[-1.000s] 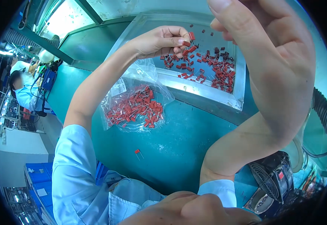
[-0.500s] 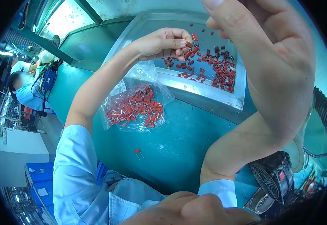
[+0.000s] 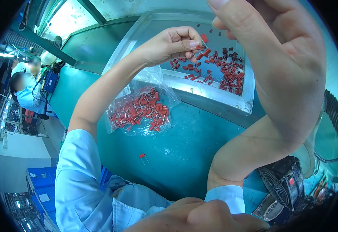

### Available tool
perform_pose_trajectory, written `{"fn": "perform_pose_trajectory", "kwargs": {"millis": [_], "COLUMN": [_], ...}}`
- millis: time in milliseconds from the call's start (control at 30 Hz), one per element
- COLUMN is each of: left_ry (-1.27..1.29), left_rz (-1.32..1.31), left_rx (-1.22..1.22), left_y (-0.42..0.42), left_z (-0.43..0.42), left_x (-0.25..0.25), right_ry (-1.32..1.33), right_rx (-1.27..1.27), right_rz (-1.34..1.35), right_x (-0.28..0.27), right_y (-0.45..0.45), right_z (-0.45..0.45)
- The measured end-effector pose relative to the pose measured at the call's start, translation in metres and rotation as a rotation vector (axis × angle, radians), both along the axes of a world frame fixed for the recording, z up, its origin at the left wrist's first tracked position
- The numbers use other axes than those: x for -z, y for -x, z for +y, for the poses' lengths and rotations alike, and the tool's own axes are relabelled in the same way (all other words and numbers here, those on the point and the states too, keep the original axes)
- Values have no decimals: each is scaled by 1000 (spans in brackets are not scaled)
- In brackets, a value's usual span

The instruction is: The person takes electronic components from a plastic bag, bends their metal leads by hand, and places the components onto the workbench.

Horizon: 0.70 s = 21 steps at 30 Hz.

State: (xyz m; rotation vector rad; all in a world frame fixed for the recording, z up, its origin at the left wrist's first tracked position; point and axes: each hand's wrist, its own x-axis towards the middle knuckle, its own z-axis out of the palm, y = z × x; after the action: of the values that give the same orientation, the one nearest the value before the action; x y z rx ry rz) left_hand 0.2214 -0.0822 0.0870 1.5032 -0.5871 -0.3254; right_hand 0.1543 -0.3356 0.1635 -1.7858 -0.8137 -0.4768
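Observation:
My left hand (image 3: pixel 180 44) is closed on several red components (image 3: pixel 204 38) with thin metal leads, above the metal-framed tray (image 3: pixel 205 92). Inside the tray lie many more loose red components (image 3: pixel 231 73), some with leads and some short. Large and close to the camera, my right hand (image 3: pixel 265 27) is raised over the tray's right side; its fingertips are partly cut off by the top edge, and what they hold, if anything, is out of sight. A clear plastic bag (image 3: pixel 140 110) full of red components lies in front of the tray.
One red component (image 3: pixel 142 155) with two leads lies on the green table (image 3: pixel 188 154). A black fan (image 3: pixel 281 179) stands at the lower right. Blue bins (image 3: pixel 43 189) are at the lower left. Two other people (image 3: pixel 29 92) sit or stand at the far left.
My left hand has moved slightly to the right with the red components. My right hand has shifted a little to the left. A second person's head has come into view at the far left.

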Motion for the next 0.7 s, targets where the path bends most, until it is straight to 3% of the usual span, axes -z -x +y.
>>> {"fn": "perform_pose_trajectory", "kwargs": {"millis": [133, 267, 700], "left_ry": [67, 309, 387], "left_rz": [-71, -125, -137], "left_rx": [-94, -70, -79], "left_y": [11, 11, 50], "left_z": [-9, -3, -12], "left_x": [-4, -17, -48], "right_ry": [-14, -41, -182], "right_rx": [-9, -13, -369], "right_rz": [15, 71, 267], "right_x": [-4, -12, -3], "right_y": [-4, -15, -37], "right_z": [3, 11, 32]}}
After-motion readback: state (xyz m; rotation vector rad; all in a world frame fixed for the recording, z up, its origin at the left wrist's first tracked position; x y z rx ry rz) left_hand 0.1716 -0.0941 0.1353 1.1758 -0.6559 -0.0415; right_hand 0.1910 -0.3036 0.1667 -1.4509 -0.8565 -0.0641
